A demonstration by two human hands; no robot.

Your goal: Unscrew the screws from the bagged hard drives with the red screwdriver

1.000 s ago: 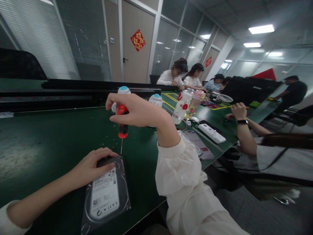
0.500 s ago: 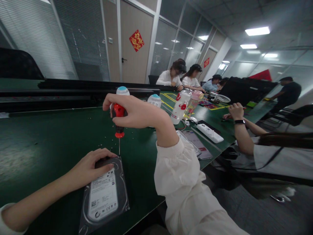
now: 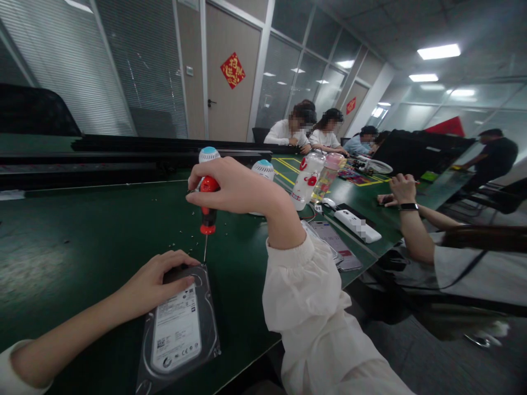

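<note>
The right hand [image 3: 234, 189] has its fingers curled and pressed together around a red-handled screwdriver [image 3: 208, 218], with the shaft running down below the fingers. Its tip meets the far corner of a hard disk drive [image 3: 177, 329], just beyond the left fingertips [image 3: 185, 281]. The left hand [image 3: 154, 277] lies on the drive's far end, fingers close together and pressing down. Left of the shaft, small screws [image 3: 181, 241] are scattered on a green workbench [image 3: 82, 263]. Beyond the right fingers stands a round white object with a blue top [image 3: 209, 154].
</note>
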